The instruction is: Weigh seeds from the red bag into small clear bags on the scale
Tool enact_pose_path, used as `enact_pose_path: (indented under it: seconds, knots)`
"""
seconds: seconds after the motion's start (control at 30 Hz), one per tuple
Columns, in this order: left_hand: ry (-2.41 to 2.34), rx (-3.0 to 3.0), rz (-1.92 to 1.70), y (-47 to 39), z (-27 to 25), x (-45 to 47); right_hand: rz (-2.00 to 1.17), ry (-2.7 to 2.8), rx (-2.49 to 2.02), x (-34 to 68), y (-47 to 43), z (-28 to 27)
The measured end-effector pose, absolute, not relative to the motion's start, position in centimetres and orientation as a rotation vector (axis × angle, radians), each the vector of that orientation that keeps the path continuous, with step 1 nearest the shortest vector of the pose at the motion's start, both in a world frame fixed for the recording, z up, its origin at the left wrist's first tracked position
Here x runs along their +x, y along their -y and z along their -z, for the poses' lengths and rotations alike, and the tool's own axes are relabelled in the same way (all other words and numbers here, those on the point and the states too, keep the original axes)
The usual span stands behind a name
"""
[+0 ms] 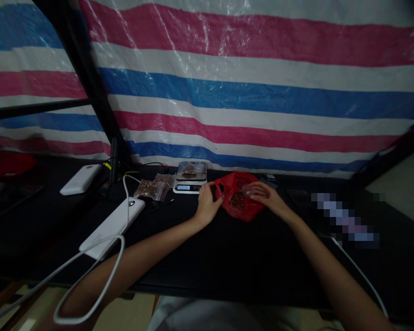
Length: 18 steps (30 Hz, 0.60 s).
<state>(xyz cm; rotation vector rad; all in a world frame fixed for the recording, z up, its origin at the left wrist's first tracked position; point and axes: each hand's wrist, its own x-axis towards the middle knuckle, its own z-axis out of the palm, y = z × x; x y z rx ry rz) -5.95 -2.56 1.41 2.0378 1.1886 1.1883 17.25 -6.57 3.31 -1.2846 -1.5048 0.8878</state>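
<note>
A red plastic bag (250, 214) lies open on the black table, with dark brown bits showing inside. My left hand (207, 207) grips the bag's left edge between thumb and fingers. Over the bag's right side, my right hand (267, 196) has its fingers closed together; something pale and translucent seems to be at the fingertips, too blurred to name. Just behind my left hand stands a small digital scale (186, 188) with a lit display. A small clear bag (189, 171) with brown contents rests on its plate.
Left of the scale lie small clear bags of brown pieces (151, 189). A white power bank (112, 227) with a white cable (123, 248) lies nearer me, and another white power bank (81, 179) farther left. A blurred-out phone-like screen (345, 218) is at right. Striped sheeting (227, 101) hangs behind.
</note>
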Motion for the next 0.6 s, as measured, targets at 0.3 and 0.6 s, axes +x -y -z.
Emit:
enact_pose_path:
  seconds: [0.3, 0.6]
  knots:
    - [-0.960, 2.620, -0.845, -9.6, -6.9, -12.3, -0.697, 1.524, -1.267, 17.2, 5.3, -5.2]
    - [-0.900, 2.518, -0.524, -12.0, -5.6, -11.4, -0.617, 1.765, -1.182, 13.4, 2.0, -9.5]
